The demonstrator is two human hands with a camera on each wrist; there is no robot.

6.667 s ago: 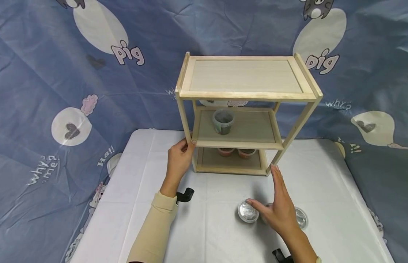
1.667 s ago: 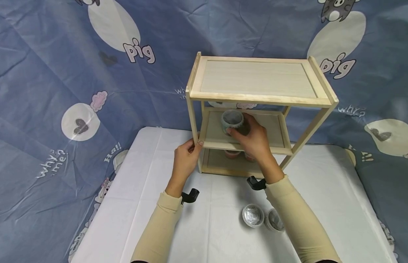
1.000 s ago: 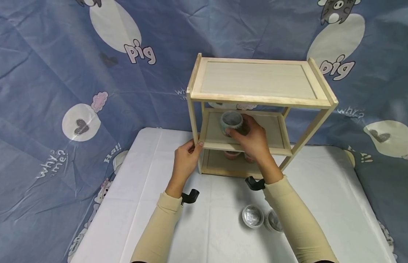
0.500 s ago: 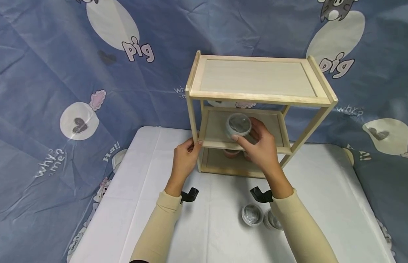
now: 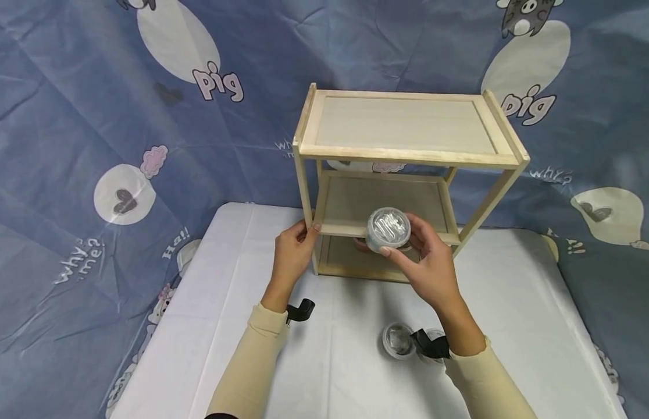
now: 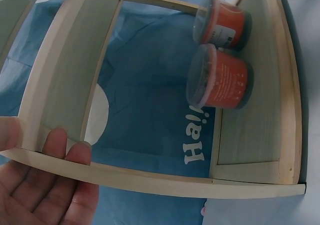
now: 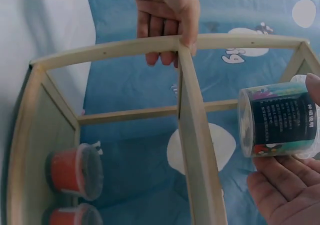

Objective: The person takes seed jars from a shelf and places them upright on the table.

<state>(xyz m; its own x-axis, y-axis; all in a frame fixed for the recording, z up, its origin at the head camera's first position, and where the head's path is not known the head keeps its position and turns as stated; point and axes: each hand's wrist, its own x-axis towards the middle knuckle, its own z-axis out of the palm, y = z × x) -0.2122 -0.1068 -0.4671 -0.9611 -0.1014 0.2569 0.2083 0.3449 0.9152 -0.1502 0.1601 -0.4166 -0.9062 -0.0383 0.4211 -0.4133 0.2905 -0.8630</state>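
My right hand [image 5: 434, 267] holds a small clear lidded tub [image 5: 389, 227] between thumb and fingers, just in front of the middle shelf's front edge. In the right wrist view, the tub has a dark printed label with colourful edges [image 7: 285, 117]. My left hand [image 5: 293, 256] grips the left front post of a pale wooden three-tier rack [image 5: 403, 123] at middle-shelf height; its thumb and fingers wrap the joint in the left wrist view. On the bottom shelf stand two tubs with orange-red labels, one nearer tub [image 6: 222, 77] and one farther tub [image 6: 225, 25].
On the white-covered table [image 5: 272, 361], a clear-lidded tub [image 5: 399, 341] stands in front of the rack. Beside it another tub [image 5: 435, 334] is partly hidden by the black right wrist mount [image 5: 430, 344]. A blue printed cloth [image 5: 261, 116] hangs behind the rack.
My right hand went from beside the right post to the tub on the middle shelf, gripped it, then lifted it forward off the shelf, tilting its lid toward me. The left hand stayed put.
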